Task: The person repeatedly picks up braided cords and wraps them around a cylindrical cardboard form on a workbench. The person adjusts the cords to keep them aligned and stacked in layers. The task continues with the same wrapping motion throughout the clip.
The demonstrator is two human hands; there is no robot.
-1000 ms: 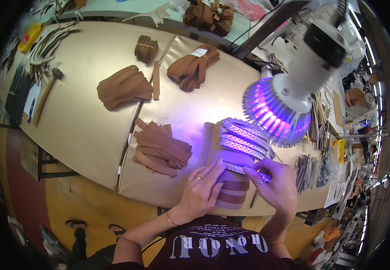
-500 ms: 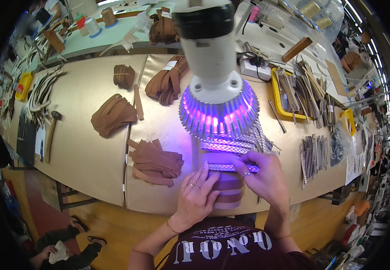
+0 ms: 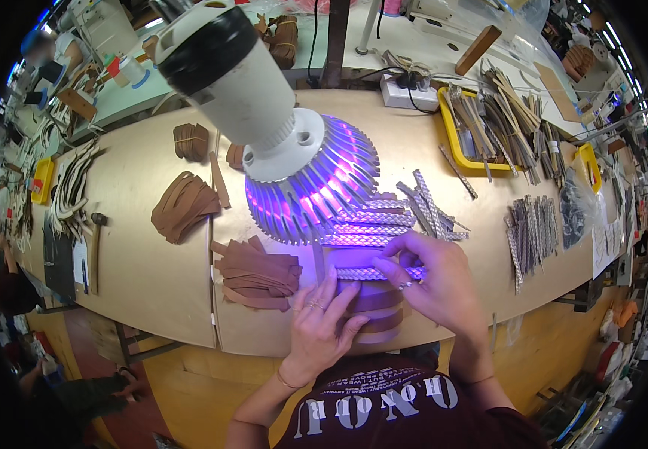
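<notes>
Workshop bench, tan worktop (image 3: 137, 269) under violet glow. Patterned woven strip (image 3: 369, 273) lies across brown strap piece (image 3: 376, 307) at near edge. Right hand (image 3: 432, 284) pinches strip's right end between thumb and fingertips; left hand (image 3: 324, 322) has fingers spread, pressing strip's left end and brown piece flat. Best keep strip straight and edges aligned while pressing. Lamp (image 3: 279, 142) hangs low, hiding area just behind. Brown strap pile (image 3: 257, 273) beside left hand; more patterned strips (image 3: 414, 209) behind; yellow tray (image 3: 455, 138) farther right.
</notes>
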